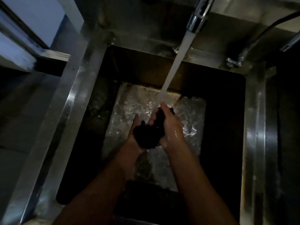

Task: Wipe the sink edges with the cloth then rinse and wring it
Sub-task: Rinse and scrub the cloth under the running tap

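A deep steel sink (pixel 253 127) is seen from above in dim light. A dark, bunched cloth (pixel 146 135) is held over the middle of the basin, between both hands. The left hand (pixel 135 137) is cupped beneath the cloth at its 8 o'clock side, fingers half curled around the wad. The right hand (pixel 171 127) is closed over the cloth from its 3 o'clock side, fingers wrapped around the upper end of the bundle. A chrome faucet (pixel 197 20) is seen at 1 o'clock of the frame; from it a stream of water (pixel 177 62) is delivered slantwise onto the top of the cloth at the right fingertips. The basin floor is covered by rippling, splashing water. A second tap with a dark hose (pixel 266 31) is mounted at 2 o'clock on the back rim.
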Demonstrator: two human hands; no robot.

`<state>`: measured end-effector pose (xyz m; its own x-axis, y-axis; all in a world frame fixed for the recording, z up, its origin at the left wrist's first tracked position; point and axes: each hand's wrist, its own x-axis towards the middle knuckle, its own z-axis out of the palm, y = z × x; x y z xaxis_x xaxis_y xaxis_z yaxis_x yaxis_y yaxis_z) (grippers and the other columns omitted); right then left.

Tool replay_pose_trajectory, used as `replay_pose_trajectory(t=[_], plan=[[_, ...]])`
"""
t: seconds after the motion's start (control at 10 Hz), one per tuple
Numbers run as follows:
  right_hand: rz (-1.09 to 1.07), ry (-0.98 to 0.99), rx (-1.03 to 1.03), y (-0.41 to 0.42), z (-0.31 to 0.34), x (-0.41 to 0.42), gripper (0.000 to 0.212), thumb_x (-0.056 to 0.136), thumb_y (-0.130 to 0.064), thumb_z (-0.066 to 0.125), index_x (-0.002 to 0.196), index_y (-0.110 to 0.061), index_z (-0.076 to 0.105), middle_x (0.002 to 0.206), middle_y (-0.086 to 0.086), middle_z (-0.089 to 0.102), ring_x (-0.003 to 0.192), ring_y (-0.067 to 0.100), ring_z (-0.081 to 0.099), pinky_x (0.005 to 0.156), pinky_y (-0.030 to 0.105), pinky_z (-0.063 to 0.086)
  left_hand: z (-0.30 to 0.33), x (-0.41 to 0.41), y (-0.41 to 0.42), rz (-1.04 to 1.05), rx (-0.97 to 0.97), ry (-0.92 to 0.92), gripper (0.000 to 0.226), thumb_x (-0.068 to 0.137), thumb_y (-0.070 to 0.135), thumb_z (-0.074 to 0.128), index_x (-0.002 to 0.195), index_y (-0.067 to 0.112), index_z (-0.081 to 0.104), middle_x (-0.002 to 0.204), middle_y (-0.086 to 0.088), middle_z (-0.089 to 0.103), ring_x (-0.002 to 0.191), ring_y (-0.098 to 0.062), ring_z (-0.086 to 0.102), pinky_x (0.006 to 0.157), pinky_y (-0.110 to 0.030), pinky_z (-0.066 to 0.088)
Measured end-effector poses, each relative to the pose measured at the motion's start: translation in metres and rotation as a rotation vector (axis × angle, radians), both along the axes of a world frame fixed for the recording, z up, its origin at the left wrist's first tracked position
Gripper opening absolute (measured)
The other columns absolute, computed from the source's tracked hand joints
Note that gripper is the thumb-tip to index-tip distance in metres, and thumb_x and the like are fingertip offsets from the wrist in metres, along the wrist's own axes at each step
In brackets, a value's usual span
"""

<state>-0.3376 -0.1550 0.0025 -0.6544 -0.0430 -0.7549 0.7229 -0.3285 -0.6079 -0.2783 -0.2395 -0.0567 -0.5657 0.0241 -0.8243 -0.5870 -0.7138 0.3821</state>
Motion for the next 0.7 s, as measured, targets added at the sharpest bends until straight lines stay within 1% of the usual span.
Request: replay_pose_trajectory(t=[0.1,0.2,0.3,0.4,0.5,0.6,0.7], plan=[[0.219,0.326,0.546,-0.003,-0.009,-0.008,0.016,0.094,-0.037,0.06,0.094,-0.022,0.062,0.085,-0.004,0.066,0.076,-0.001,0.063,0.076,0.024,0.053,0.018,-0.029,0.009,-0.017,0.183,0.039,0.05,0.102,0.053,0.033,0.116,0.018,0.066,0.098,-0.009,0.075,0.088,-0.023,0.073,0.073,-0.028,0.059],[0.578,0.625,0.85,-0.019,-0.015,0.019,0.026,0.096,-0.045,0.05,0.098,-0.023,0.063,0.097,0.0,0.064,0.086,0.014,0.06,0.075,0.033,0.048,-0.012,0.0,-0.015,-0.007,0.101,-0.119,0.055,0.109,0.025,0.027,0.141,-0.019,0.034,0.138,-0.039,0.047,0.134,-0.046,0.042,0.107,-0.04,0.035],[0.702,0.863,1.106,-0.032,-0.029,0.056,0.035,0.091,-0.048,0.045,0.089,-0.022,0.069,0.092,0.001,0.069,0.084,0.021,0.062,0.073,0.036,0.048,-0.118,0.044,-0.003,0.051,0.441,0.11,0.07,0.109,0.037,0.034,0.144,-0.006,-0.01,0.151,-0.038,0.026,0.147,-0.045,0.014,0.125,-0.045,0.002],[0.478,0.556,1.098,-0.007,-0.047,0.019,0.035,0.095,-0.051,0.043,0.084,-0.024,0.064,0.079,-0.004,0.066,0.078,0.022,0.066,0.068,0.032,0.049,-0.084,-0.009,0.009,-0.086,-0.121,-0.063,0.058,0.091,0.055,0.061,0.134,0.016,0.06,0.114,0.002,0.073,0.104,-0.019,0.071,0.089,-0.037,0.056],[0.496,0.288,1.119,0.024,-0.062,-0.031,0.039,0.099,-0.048,0.044,0.097,-0.016,0.067,0.095,0.013,0.07,0.093,0.034,0.067,0.077,0.035,0.047,0.0,-0.032,0.023,-0.059,-0.078,-0.045,0.033,0.082,0.043,0.069,0.092,0.013,0.078,0.092,-0.012,0.076,0.084,-0.028,0.071,0.086,-0.042,0.057],[0.501,0.536,1.168,0.031,-0.031,-0.055,0.043,0.092,-0.044,0.052,0.117,-0.011,0.062,0.118,0.015,0.064,0.109,0.035,0.061,0.089,0.039,0.048,0.008,-0.036,0.025,-0.08,-0.059,-0.066,0.032,0.073,0.045,0.076,0.085,0.015,0.078,0.093,-0.013,0.074,0.089,-0.03,0.07,0.091,-0.045,0.056],[0.395,0.8,1.171,0.022,0.024,-0.098,0.033,0.097,-0.039,0.053,0.118,-0.015,0.061,0.121,0.009,0.062,0.11,0.023,0.059,0.089,0.035,0.049,0.011,-0.033,0.014,-0.06,-0.153,-0.083,0.029,0.076,0.043,0.075,0.081,0.015,0.079,0.09,-0.011,0.076,0.088,-0.031,0.071,0.089,-0.045,0.058]])
